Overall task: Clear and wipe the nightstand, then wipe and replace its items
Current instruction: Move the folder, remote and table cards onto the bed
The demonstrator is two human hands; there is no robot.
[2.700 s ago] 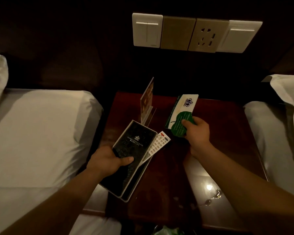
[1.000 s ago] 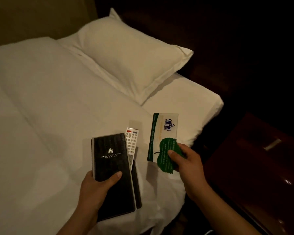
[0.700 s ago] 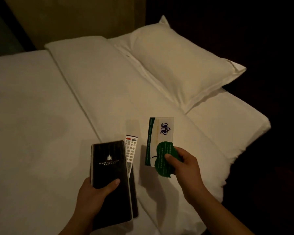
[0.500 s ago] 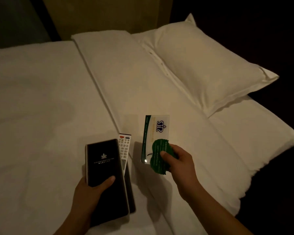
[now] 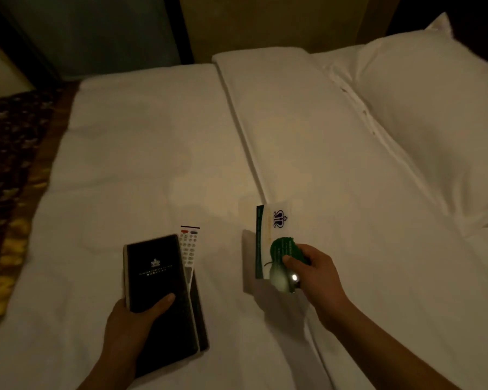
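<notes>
My left hand [image 5: 130, 319] grips a black folder [image 5: 158, 282] with a small crest on its cover, thumb across the front. A white remote control [image 5: 188, 246] sticks out from under the folder's right edge, held in the same stack above the white bed [image 5: 141, 153]. My right hand [image 5: 314, 273] pinches a white card with a green edge and crest [image 5: 271, 226] together with a green leaf-shaped card [image 5: 283, 249]; a bright glare spot sits on their lower part. The nightstand is out of view.
A white pillow [image 5: 434, 108] lies at the upper right of the bed. A fold in the bedding [image 5: 245, 136] runs down the middle. Dark patterned carpet [image 5: 9, 164] borders the bed on the left, with a wall behind.
I turned from the nightstand to the bed, carrying the folder, remote and cards. Over the last second the view swung further left and both hands moved out over the mattress.
</notes>
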